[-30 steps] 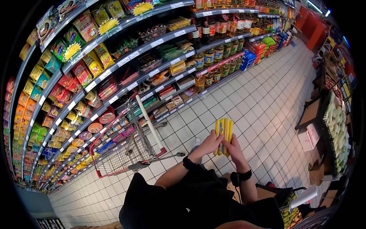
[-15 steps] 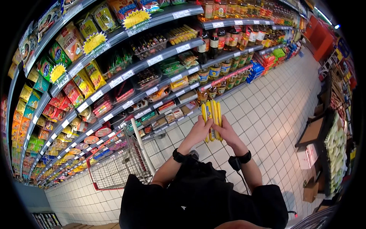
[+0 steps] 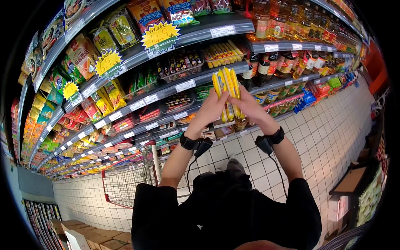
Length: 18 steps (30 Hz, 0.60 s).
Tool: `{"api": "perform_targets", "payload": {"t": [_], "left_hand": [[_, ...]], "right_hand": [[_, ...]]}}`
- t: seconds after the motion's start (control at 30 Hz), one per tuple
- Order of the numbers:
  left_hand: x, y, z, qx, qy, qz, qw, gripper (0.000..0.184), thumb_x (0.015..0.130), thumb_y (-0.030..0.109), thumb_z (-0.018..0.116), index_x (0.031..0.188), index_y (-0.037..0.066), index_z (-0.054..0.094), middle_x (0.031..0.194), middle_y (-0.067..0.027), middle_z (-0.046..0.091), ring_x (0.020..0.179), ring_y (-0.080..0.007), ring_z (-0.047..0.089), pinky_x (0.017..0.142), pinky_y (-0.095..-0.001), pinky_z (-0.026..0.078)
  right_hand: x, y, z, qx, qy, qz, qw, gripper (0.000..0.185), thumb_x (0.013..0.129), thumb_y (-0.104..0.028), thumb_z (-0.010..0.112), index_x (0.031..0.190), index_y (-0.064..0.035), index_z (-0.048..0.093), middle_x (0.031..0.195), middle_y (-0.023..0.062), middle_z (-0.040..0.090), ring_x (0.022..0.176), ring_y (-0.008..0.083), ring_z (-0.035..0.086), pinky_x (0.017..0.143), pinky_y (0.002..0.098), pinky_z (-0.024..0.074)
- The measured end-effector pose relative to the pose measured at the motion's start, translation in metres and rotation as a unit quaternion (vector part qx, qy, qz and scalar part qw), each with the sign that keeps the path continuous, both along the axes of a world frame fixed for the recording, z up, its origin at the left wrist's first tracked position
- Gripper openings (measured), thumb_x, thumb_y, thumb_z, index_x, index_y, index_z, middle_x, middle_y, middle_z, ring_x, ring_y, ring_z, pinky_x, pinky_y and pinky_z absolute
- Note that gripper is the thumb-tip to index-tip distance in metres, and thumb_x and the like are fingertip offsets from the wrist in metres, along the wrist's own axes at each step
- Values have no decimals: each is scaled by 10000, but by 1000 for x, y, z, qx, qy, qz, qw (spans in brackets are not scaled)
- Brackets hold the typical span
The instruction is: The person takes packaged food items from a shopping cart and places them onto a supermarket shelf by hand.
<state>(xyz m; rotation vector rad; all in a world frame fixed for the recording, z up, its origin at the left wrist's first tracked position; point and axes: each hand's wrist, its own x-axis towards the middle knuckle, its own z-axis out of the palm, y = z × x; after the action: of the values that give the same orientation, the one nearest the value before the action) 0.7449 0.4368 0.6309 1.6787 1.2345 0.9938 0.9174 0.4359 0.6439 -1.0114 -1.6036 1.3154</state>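
Note:
Several yellow sausage sticks (image 3: 227, 85) stand side by side between my two hands, in front of the shelves. My left hand (image 3: 211, 109) wraps their left side and my right hand (image 3: 249, 107) wraps the right side, with the thumbs meeting across the front. Just behind and above the held sticks, a clear tray (image 3: 223, 55) of similar yellow sticks sits on a shelf. To its left is a clear tray of dark-wrapped sticks (image 3: 180, 66). Each wrist wears a black band with a small black device.
A wire shopping cart (image 3: 125, 185) with red trim stands at the lower left. Shelves (image 3: 185, 86) of packets and bottles curve across the front. Brown cartons (image 3: 93, 235) lie at bottom left. A vegetable display (image 3: 368, 200) stands at right.
My hands have risen with the yellow sticks from over the floor to the shelf front. The view has moved closer to the shelves. The cart appears lower and partly behind my left arm.

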Motion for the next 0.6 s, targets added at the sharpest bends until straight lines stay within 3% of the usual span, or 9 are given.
{"api": "perform_targets", "payload": {"t": [0.13, 0.2, 0.23, 0.33, 0.47, 0.6], "left_hand": [[1, 67, 19, -5, -7, 10, 1000, 533, 1026, 365, 450, 1180, -146, 435, 953, -199, 633, 853, -251, 646, 779, -347, 502], [1, 102, 18, -38, 16, 42, 998, 410, 1043, 312, 462, 1210, -59, 512, 967, -80, 636, 825, -118, 570, 746, -288, 479], [7, 108, 25, -1, -33, 41, 999, 413, 1045, 324, 462, 1209, -51, 516, 972, -75, 645, 827, -117, 589, 726, -285, 490], [5, 146, 31, -30, 7, 67, 997, 414, 1047, 330, 457, 1218, -43, 517, 995, -79, 654, 841, -124, 622, 726, -288, 514], [9, 177, 43, -38, -12, 61, 997, 409, 1046, 335, 458, 1201, -33, 544, 996, -79, 664, 840, -136, 650, 738, -309, 543], [4, 206, 52, -104, 50, 83, 990, 422, 1026, 350, 476, 1109, -44, 603, 876, -60, 667, 734, -125, 619, 673, -290, 520]], "right_hand": [[8, 80, 19, -91, 105, 100, 985, 427, 926, -103, 594, 1314, 25, 474, 1197, 101, 608, 1081, 161, 588, 915, 299, 476], [10, 107, 31, -114, 114, 115, 980, 443, 923, -102, 596, 1329, 22, 470, 1193, 101, 611, 1082, 167, 590, 920, 306, 477], [11, 129, 27, -133, 135, 132, 973, 435, 923, -100, 594, 1322, 27, 475, 1184, 112, 613, 1060, 176, 606, 880, 311, 499], [15, 173, 33, -171, 130, 141, 966, 414, 939, -137, 618, 1284, 47, 485, 1152, 130, 636, 978, 194, 667, 801, 330, 556], [15, 221, 34, -167, 122, 188, 960, 369, 944, -143, 611, 1233, 64, 514, 1091, 139, 659, 932, 201, 684, 789, 331, 561], [10, 256, 31, -183, 122, 216, 951, 285, 952, -148, 595, 1129, 75, 576, 1004, 134, 680, 861, 210, 693, 777, 335, 565]]}}
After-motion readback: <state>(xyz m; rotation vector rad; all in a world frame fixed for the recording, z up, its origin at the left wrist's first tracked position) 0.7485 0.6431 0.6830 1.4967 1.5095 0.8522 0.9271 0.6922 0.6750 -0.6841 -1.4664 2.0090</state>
